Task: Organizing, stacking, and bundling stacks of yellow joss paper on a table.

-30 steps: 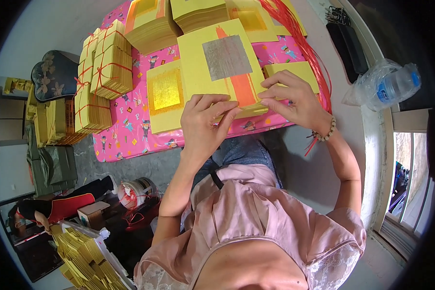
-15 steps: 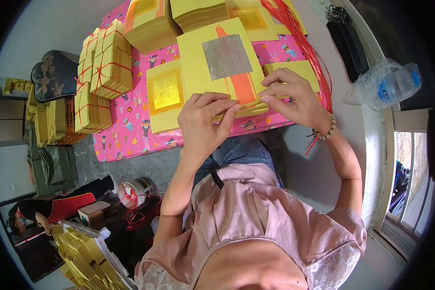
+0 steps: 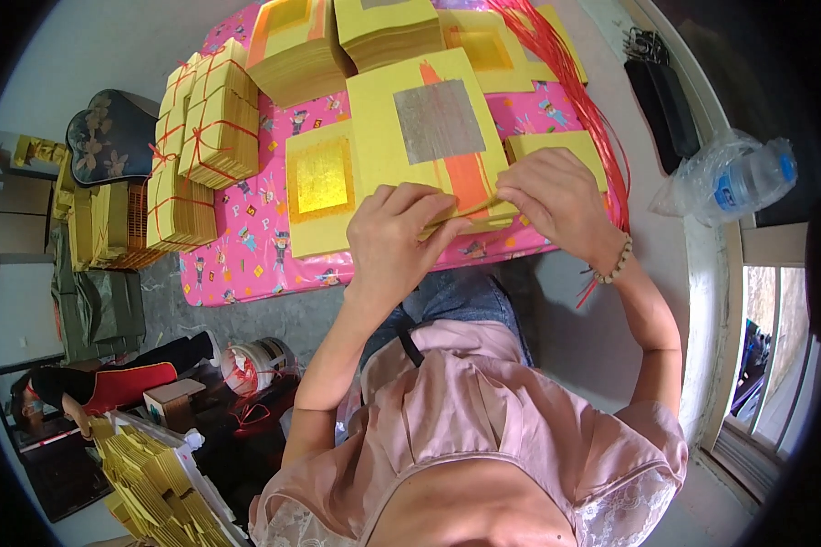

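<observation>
A large yellow joss paper sheet (image 3: 374,109) lies in front of me on the table, with a silver foil square (image 3: 439,120) and an orange-red stripe. My left hand (image 3: 392,239) is closed on its near edge, thumb and fingers pinching. The fingers of my right hand (image 3: 564,202), closed too, grip the same edge farther right. Between the hands the edge is turned up in a narrow fold. Under and beside it on the left rests joss paper with a gold foil square (image 3: 321,182). Another yellow piece (image 3: 556,146) lies behind my right hand.
Thick paper stacks (image 3: 388,41) stand at the back; red-tied bundles (image 3: 217,137) are on the left. Red strings (image 3: 575,82) hang over the right side of the pink tablecloth (image 3: 246,273). A bagged plastic bottle (image 3: 748,178) is at right. Another person (image 3: 128,387) is at lower left.
The near edge of the sheet has been turned up between my fingers. My right hand has curled over more at its end of the fold. The whole view has shifted slightly.
</observation>
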{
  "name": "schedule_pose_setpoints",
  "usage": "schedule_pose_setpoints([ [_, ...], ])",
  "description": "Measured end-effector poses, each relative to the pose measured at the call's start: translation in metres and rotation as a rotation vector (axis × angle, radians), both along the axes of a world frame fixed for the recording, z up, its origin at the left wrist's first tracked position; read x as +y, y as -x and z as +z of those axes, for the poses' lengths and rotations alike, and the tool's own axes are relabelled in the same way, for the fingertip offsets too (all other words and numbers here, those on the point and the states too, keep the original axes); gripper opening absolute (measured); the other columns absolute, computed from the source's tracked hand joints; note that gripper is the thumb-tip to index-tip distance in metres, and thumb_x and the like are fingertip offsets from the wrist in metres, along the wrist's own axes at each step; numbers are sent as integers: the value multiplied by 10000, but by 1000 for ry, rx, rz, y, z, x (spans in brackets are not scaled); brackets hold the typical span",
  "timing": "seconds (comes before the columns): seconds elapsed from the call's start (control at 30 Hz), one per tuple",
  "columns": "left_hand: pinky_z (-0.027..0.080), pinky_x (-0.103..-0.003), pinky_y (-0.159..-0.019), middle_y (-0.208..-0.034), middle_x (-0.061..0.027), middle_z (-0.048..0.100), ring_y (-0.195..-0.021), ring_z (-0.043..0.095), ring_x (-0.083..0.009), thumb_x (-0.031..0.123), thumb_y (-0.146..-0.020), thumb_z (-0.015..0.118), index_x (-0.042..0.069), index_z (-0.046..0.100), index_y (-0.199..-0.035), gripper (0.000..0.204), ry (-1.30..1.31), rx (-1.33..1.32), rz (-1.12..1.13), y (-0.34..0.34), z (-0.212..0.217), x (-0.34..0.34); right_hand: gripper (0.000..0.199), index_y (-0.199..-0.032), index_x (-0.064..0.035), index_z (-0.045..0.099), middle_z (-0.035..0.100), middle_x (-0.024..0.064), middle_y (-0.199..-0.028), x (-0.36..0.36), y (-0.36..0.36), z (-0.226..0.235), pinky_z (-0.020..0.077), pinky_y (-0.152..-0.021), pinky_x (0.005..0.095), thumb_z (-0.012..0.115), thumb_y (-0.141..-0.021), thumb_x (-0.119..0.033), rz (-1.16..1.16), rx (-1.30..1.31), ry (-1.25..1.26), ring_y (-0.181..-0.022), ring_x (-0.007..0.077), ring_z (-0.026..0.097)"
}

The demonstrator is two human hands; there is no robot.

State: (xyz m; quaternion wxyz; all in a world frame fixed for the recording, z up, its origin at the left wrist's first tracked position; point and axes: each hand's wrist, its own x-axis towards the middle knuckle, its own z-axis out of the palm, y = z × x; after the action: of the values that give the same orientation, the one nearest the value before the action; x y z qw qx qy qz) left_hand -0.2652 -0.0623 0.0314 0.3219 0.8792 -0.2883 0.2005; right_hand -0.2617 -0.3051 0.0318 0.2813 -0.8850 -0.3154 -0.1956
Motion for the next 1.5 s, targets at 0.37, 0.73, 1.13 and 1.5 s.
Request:
schedule_pose_setpoints([
  [0.37,529,-315,-654,-859,-55,733,-736,667,-217,219,-740,848,84,793,-897,214,60,139,-25,-5,5,5,247,-967,-36,650,656,116,-924,-7,-9,11,495,-846,428,709,-872,-256,75,38,-6,-917,331,632],
  [0.73,514,-336,-621,-815,-37,715,-699,627,-217,286,-764,830,105,794,-853,205,138,148,-21,-12,-2,5,338,-1018,-44,662,676,114,-1045,-3,-11,11,483,-948,443,781,-799,-273,141,115,53,-1025,323,635],
  [1.13,461,-406,-890,-1198,-88,633,-1076,607,-294,225,-785,777,150,694,-1184,415,-58,-264,34,-12,16,-5,159,-956,-22,659,655,135,-852,9,-45,24,503,-649,377,669,-925,-178,55,158,-107,-729,310,640],
  [1.5,296,-548,-1112,-1511,-233,363,-1389,337,-440,386,-855,713,157,451,-1474,711,-288,-160,53,-52,6,1,279,-976,13,641,611,128,-722,13,-153,38,446,-593,343,625,-965,-265,-49,336,-129,-604,210,548],
])
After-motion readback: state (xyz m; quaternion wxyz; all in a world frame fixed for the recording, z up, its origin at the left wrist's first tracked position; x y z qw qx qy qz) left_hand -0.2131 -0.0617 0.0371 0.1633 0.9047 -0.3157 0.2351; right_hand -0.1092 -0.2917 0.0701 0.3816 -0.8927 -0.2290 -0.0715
